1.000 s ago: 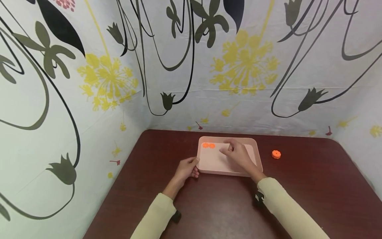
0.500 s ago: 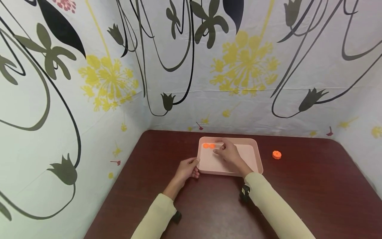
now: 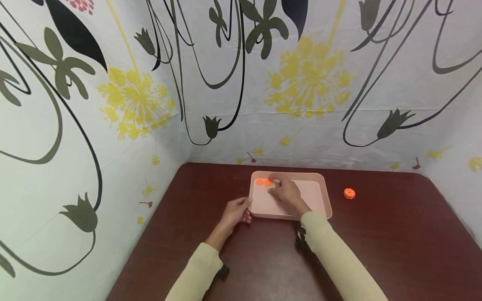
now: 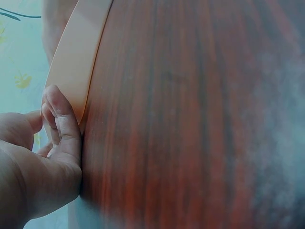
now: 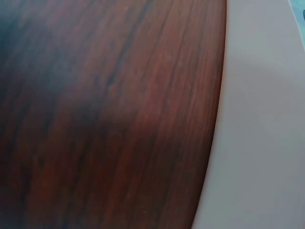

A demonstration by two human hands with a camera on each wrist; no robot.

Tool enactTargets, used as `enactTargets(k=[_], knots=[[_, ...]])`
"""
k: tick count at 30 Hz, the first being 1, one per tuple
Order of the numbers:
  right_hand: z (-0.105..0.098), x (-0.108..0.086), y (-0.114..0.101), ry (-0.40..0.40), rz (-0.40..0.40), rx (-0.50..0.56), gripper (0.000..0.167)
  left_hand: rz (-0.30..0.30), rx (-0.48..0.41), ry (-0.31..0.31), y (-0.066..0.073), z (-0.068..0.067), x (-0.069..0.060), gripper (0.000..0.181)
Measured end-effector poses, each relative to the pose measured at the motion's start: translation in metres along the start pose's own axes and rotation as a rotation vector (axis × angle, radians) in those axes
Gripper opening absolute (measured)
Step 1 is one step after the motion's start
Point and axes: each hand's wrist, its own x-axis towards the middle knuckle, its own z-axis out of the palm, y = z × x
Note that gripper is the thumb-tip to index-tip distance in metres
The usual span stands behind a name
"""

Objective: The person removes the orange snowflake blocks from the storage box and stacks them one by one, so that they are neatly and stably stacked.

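Note:
A shallow pink tray (image 3: pixel 278 212) lies on the table, with two flat orange scalloped discs (image 3: pixel 260 182) side by side in its far left corner. My left hand (image 3: pixel 234 212) pinches the tray's left rim. In the left wrist view, fingers (image 4: pixel 62 114) curl against the outside of the tray wall (image 4: pixel 76 62). Over the tray, my right hand (image 3: pixel 287 192) has bent fingers at the right-hand disc, partly covering it. Whether they grip that disc is too small to tell. The right wrist view shows only the tray's side (image 5: pixel 257 133) and the table, not the hand.
Right of the tray, a thicker orange scalloped piece (image 3: pixel 349 193), perhaps stacked discs, lies on the dark red-brown table (image 3: pixel 256 259). White cloth with a flower pattern (image 3: pixel 308 142) hangs behind the table and along its sides.
My right hand has moved left across the tray until its fingertips reach the right-hand orange disc. The left hand stays on the rim, and the tray has not moved.

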Motion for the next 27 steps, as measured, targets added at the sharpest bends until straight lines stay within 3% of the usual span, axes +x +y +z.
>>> enactTargets(k=[9,15,27], knots=[[0.001,0.0073,-0.0008,0.005,-0.011,-0.093,0.049,0.012,0.002,-0.003,-0.0007,-0.0004,-0.0012,0.049],[0.0027,0.0093,0.0016,0.017,0.013,-0.084,0.041,0.001,0.002,0.006,0.0002,0.0004,-0.0012,0.048],[0.0042,0.0082,0.0036,0.047,-0.011,-0.047,0.042,0.013,0.015,0.01,0.0012,0.0015,-0.0032,0.049]])
